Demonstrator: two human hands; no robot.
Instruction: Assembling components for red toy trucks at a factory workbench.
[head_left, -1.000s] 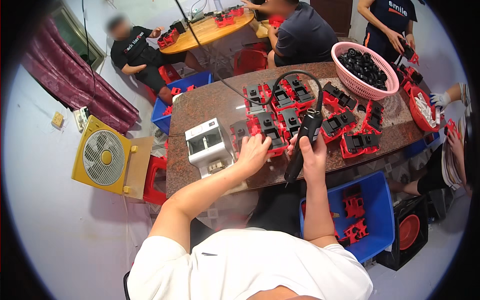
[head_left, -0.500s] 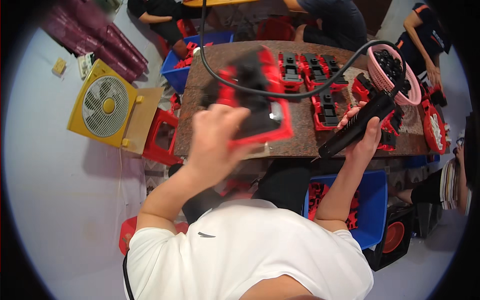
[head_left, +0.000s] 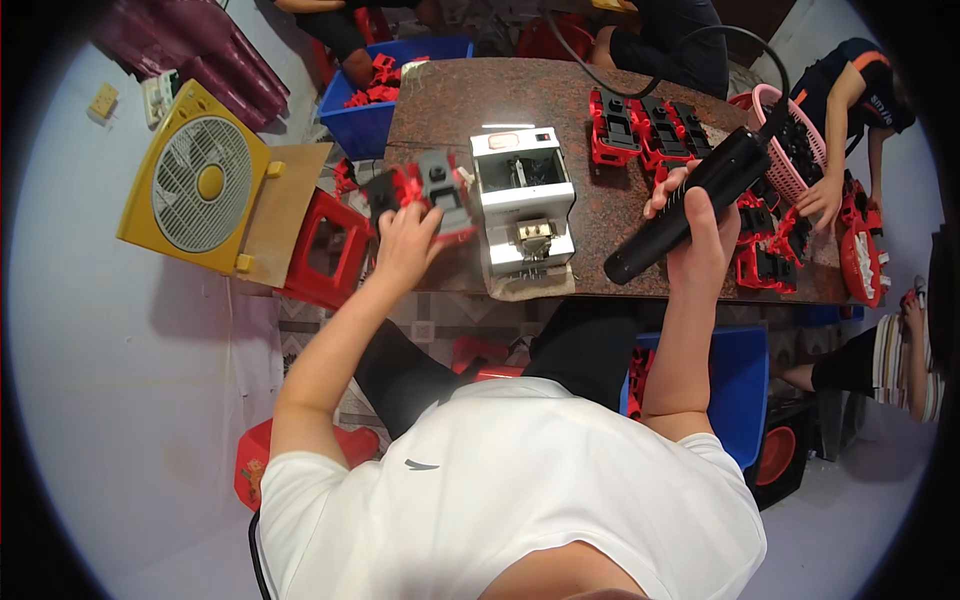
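My left hand [head_left: 405, 245] is at the table's left side, its fingers curled over the near edge of a red and black plastic assembly [head_left: 445, 195]; motion smears it a little. More red and black plastic shows beside it, and I cannot tell whether it is one piece. In my right hand [head_left: 705, 230] is a black corded electric screwdriver [head_left: 690, 205], held tilted above the table, its rounded end toward the lower left. Between the hands stands a white screw feeder machine [head_left: 520, 205] with an open top.
Several red and black assemblies [head_left: 660, 130] lie on the granite table [head_left: 480, 90]. Right of them stand a pink basket [head_left: 785, 150] of black parts and a red basket [head_left: 860, 265]. A co-worker's hand [head_left: 822, 200] reaches in there. Blue bins [head_left: 355, 130] and a yellow fan [head_left: 195, 180] are around.
My left hand has carried the assembly left and down to the table's left side, uncovering the white machine. The screwdriver has shifted slightly left and down, and its cord has swung up and away.
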